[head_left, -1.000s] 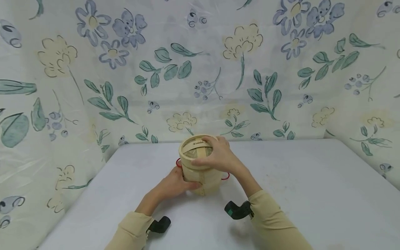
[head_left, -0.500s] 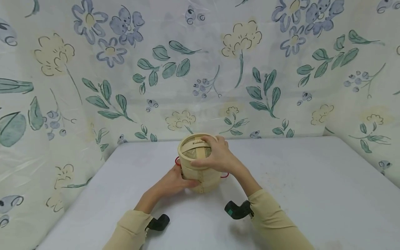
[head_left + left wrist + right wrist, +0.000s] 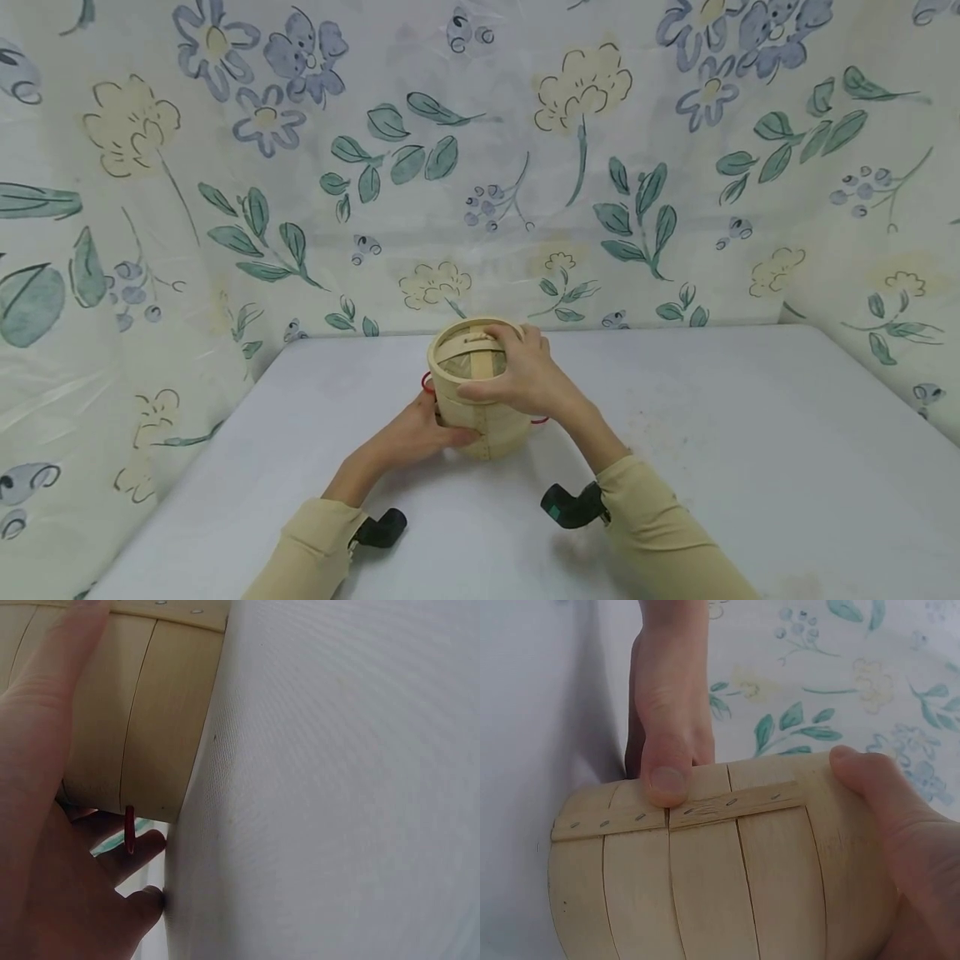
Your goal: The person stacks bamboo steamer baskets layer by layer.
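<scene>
A small round bamboo steamer (image 3: 495, 435) stands on the table, its lid (image 3: 480, 365) on top with crossed strips. My left hand (image 3: 415, 433) grips its left side low down, the thumb across the front; in the right wrist view that thumb (image 3: 667, 742) presses beside a stapled seam strip (image 3: 735, 802). From above, my right hand (image 3: 528, 373) holds the lid's rim, thumb at the front and fingers over the far right side. Red loops (image 3: 428, 382) stick out on both sides of the steamer. Its far side is hidden.
The white tabletop (image 3: 712, 450) stretches around the steamer. Behind it hangs a floral sheet (image 3: 502, 258), which also closes off both sides. Black wrist cameras, left (image 3: 382, 530) and right (image 3: 572, 506), jut inward from the sleeves.
</scene>
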The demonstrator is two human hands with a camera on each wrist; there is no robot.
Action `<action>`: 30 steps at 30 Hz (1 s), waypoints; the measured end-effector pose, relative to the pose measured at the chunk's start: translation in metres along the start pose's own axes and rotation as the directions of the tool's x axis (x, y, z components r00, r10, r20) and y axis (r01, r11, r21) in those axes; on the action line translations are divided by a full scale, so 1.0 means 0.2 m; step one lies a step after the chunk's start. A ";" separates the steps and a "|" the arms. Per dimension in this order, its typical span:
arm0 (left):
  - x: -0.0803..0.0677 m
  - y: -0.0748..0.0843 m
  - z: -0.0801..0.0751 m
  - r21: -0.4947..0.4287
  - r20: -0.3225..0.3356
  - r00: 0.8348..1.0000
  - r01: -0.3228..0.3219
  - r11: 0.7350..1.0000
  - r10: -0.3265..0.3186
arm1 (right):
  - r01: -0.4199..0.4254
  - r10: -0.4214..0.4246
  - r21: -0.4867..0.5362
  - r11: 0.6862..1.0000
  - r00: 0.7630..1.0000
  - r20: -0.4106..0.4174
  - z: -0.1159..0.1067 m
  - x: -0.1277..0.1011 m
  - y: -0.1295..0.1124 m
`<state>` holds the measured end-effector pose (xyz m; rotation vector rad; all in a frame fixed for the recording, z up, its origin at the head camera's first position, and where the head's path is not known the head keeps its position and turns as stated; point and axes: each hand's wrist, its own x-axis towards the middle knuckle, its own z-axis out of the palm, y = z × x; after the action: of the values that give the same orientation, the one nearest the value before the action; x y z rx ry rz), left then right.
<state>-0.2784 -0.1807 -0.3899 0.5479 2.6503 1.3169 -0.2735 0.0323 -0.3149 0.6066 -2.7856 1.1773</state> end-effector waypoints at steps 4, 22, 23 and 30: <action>0.01 0.00 0.00 0.007 -0.007 1.000 0.014 1.000 -0.014 | -0.016 0.016 -0.001 1.000 1.000 -0.009 0.00 -0.01 -0.01; 0.00 -0.01 0.00 0.024 -0.019 0.997 0.078 0.997 -0.078 | -0.060 0.059 -0.043 0.997 0.997 -0.040 0.03 -0.01 -0.02; 0.00 -0.01 0.00 0.026 -0.019 0.997 0.081 0.996 -0.080 | -0.061 0.059 -0.047 0.997 0.997 -0.039 0.03 -0.01 -0.02; 0.00 -0.01 0.00 0.026 -0.014 0.998 0.066 0.997 -0.066 | -0.074 0.071 -0.071 0.995 0.997 -0.042 0.02 -0.02 -0.02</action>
<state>-0.2788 -0.1809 -0.3915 0.4524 2.6756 1.2730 -0.2669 0.0276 -0.3157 0.4744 -2.8254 1.0821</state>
